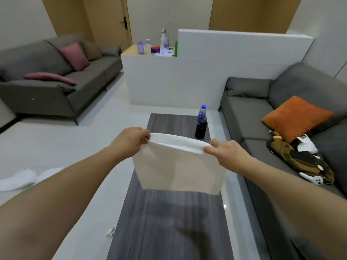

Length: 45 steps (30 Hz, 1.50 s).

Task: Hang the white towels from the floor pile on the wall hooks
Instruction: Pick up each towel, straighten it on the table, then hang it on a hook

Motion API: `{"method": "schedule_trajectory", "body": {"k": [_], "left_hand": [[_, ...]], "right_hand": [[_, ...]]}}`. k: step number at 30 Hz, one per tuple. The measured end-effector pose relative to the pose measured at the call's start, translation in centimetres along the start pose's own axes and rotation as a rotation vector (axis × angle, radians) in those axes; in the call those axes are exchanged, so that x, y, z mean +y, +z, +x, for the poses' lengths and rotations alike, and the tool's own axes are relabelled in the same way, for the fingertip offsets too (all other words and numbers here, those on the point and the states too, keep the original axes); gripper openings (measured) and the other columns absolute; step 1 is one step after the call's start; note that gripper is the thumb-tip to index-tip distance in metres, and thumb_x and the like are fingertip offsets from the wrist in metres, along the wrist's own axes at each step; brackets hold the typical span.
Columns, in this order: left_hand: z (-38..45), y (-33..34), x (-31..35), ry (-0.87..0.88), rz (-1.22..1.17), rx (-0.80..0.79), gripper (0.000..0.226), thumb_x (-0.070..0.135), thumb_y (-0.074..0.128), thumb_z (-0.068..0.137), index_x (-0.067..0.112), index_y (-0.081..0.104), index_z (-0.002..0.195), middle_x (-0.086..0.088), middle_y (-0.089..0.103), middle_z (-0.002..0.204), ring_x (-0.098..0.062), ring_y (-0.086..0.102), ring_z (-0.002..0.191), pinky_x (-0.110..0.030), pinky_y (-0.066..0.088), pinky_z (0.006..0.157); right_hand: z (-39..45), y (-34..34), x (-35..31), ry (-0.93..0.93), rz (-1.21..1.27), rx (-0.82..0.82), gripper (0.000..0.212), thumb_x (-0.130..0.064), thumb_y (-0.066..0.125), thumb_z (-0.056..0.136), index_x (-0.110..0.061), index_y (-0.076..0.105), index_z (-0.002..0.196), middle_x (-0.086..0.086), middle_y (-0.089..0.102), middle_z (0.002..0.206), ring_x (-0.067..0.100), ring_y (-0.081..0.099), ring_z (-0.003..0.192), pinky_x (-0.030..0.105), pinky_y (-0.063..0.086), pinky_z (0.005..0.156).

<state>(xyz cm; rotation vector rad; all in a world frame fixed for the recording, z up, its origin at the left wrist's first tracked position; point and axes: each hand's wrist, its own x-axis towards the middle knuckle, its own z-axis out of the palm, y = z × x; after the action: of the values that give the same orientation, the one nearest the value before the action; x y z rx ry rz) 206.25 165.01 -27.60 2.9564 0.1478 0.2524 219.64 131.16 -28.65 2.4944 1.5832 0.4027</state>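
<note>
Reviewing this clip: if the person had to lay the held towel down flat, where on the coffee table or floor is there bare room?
The dark coffee table is bare from below the held towel to its near end. Its far right corner is taken by the black bottle and water bottle. Floor beyond the towel pile, toward the left sofa, is open. The right sofa is cluttered.

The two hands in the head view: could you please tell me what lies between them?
In the head view, the folded top edge of a white towel spans from the left hand to the right hand; each pinches a corner, above the dark table.

Both arms outstretched; left hand (131,141), right hand (223,152) pinching
</note>
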Motion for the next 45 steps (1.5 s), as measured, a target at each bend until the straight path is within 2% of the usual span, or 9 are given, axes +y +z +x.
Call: {"method": "schedule_trajectory", "body": {"k": [5,8,12,20,27,35,38,42,45], "left_hand": [[-1.6,-2.9,1.2,0.024,0.074,0.016,0.015,0.023,0.054,0.096,0.022,0.069,0.1,0.008,0.055,0.087,-0.017,0.05,0.086,-0.025,0.034,0.074],[-2.4,-3.6,2.2,0.028,0.117,0.056,0.016,0.028,0.054,0.097,0.02,0.068,0.101,0.004,0.06,0.091,-0.02,0.055,0.089,-0.027,0.036,0.074],[-3.1,-4.1,2.5,-0.002,0.165,0.053,0.022,0.037,0.051,0.099,0.02,0.066,0.101,0.003,0.061,0.094,-0.021,0.056,0.089,-0.031,0.044,0.077],[-2.5,-3.4,1.5,-0.008,0.15,0.025,0.031,0.043,0.048,0.099,0.017,0.064,0.091,0.005,0.055,0.083,-0.019,0.051,0.081,-0.031,0.038,0.07],[1.4,-1.9,-0.5,-0.06,0.073,-0.032,0.016,0.022,0.048,0.1,0.018,0.063,0.1,0.003,0.057,0.093,-0.019,0.051,0.088,-0.028,0.04,0.074],[7.5,1.0,-4.9,-0.13,-0.011,-0.061,0.02,0.006,0.048,0.094,0.026,0.046,0.097,0.01,0.054,0.082,-0.017,0.048,0.077,-0.028,0.04,0.057],[10.1,2.2,-6.5,-0.162,-0.049,-0.084,0.025,0.004,0.047,0.092,0.027,0.044,0.103,0.013,0.054,0.084,-0.018,0.049,0.079,-0.03,0.044,0.058],[14.0,3.6,-8.4,-0.091,0.035,-0.089,0.019,0.009,0.048,0.095,0.017,0.064,0.102,0.004,0.061,0.088,-0.021,0.053,0.083,-0.03,0.043,0.069],[16.8,4.4,-9.3,-0.098,0.043,-0.056,0.019,0.006,0.049,0.091,0.016,0.065,0.094,0.001,0.06,0.083,-0.022,0.053,0.078,-0.032,0.042,0.066]], "right_hand": [[-1.9,-3.0,-0.1,0.01,0.045,-0.033,0.018,-0.025,0.065,0.092,-0.018,0.063,0.108,0.006,0.061,0.093,0.03,0.06,0.065,0.028,0.032,0.055],[-2.6,-3.9,-0.8,0.107,0.129,-0.086,0.025,-0.039,0.053,0.098,-0.024,0.065,0.113,0.002,0.06,0.102,0.027,0.061,0.089,0.028,0.036,0.067],[-3.3,-4.3,-0.9,0.209,0.172,-0.16,0.029,-0.046,0.057,0.095,-0.021,0.07,0.101,0.0,0.053,0.098,0.02,0.053,0.086,0.029,0.038,0.07],[-3.4,-3.1,1.2,0.341,0.433,-0.081,0.023,-0.027,0.054,0.099,-0.012,0.072,0.095,-0.01,0.041,0.078,0.02,0.049,0.078,0.028,0.036,0.07],[0.1,-2.3,3.2,0.458,0.564,0.083,0.026,-0.023,0.049,0.101,-0.019,0.053,0.075,-0.003,0.054,0.074,0.018,0.052,0.07,0.028,0.034,0.06],[6.3,1.1,6.3,0.443,0.681,0.31,0.015,-0.01,0.062,0.094,-0.01,0.072,0.104,-0.003,0.064,0.087,0.023,0.062,0.079,0.031,0.049,0.073],[9.0,2.9,8.1,0.571,0.762,0.149,0.034,-0.018,0.062,0.095,-0.018,0.061,0.129,-0.001,0.065,0.1,0.021,0.061,0.091,0.034,0.051,0.083],[12.5,5.6,10.9,0.583,0.566,-0.125,0.021,-0.022,0.06,0.097,-0.015,0.072,0.113,0.006,0.071,0.103,0.025,0.062,0.092,0.035,0.052,0.084],[14.6,7.0,12.4,0.592,0.454,-0.112,0.02,-0.026,0.062,0.095,-0.016,0.074,0.108,0.006,0.073,0.098,0.027,0.063,0.089,0.035,0.051,0.081]]}}
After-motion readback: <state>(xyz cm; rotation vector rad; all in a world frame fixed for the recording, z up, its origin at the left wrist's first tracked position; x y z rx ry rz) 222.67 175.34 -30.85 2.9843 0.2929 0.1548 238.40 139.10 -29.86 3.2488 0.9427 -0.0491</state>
